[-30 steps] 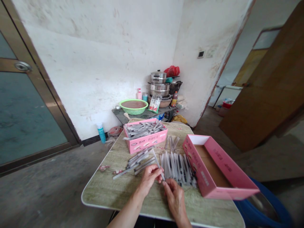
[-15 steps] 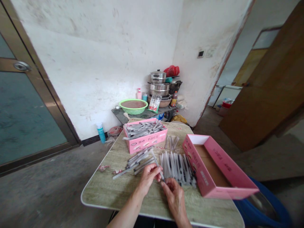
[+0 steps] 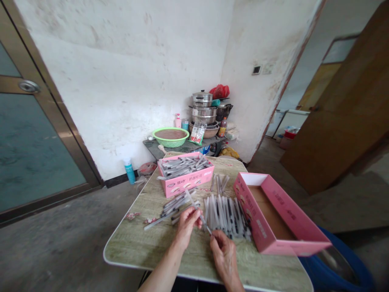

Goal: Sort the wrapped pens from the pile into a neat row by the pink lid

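Note:
A thin translucent pen point(image 3: 191, 200) slants over the table, its upper end pointing up and left. My left hand point(image 3: 186, 227) is closed around its middle between thumb and fingers. At the pen's lower end, my right hand point(image 3: 224, 252) pinches with thumb and forefinger; the fingers hide whatever small part is there. Just beyond my right hand lies a row of similar pens point(image 3: 224, 211), some with dark parts. Left of it a looser pile of pens point(image 3: 176, 204) rests close to my left hand. A pink box point(image 3: 189, 182) heaped with more pens stands behind.
A second pink box point(image 3: 253, 213) sits at the table's right side, its brown bottom showing. The wooden-patterned table point(image 3: 136, 243) has a pale rim. Behind are a green basin point(image 3: 170, 142), stacked steel pots point(image 3: 203, 114) and bottles. A blue tub point(image 3: 343, 267) stands at lower right.
The pen in my hands has tilted further left at its upper end. My left hand has shifted slightly left, and my right hand has moved slightly right and down.

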`<state>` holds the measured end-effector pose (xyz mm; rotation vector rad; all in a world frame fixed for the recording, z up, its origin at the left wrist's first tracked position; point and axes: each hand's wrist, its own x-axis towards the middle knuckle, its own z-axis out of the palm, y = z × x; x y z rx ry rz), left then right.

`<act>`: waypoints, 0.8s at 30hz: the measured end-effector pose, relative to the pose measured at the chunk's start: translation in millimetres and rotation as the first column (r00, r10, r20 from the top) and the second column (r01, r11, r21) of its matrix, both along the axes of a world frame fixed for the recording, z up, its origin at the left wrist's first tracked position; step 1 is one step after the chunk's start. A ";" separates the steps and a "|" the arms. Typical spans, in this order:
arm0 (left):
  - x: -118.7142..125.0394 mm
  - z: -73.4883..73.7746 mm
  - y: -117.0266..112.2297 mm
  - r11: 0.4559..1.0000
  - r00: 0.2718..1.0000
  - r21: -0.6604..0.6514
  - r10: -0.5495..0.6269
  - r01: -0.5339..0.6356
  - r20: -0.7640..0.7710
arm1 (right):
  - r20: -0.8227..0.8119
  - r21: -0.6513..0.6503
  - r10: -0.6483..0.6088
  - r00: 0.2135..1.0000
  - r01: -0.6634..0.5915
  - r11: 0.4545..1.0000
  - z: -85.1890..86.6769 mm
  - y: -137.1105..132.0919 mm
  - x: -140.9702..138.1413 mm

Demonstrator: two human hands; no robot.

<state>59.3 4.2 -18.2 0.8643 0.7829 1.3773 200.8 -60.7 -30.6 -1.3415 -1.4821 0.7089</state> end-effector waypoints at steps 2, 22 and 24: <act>-0.5 0.5 0.1 1.000 1.000 0.000 0.023 -0.023 0.002 | 0.009 -0.002 -0.022 1.000 0.022 1.000 0.6 -0.3 -0.4; -1.9 5.2 -4.7 0.999 0.999 -0.028 -0.046 0.046 0.014 | -0.104 -0.041 -0.288 0.952 0.285 0.958 15.6 -25.5 20.4; 0.0 6.6 -8.1 0.985 0.985 -0.019 -0.172 0.171 -0.032 | -0.082 -0.012 -0.254 0.964 0.254 0.967 20.1 -15.3 9.8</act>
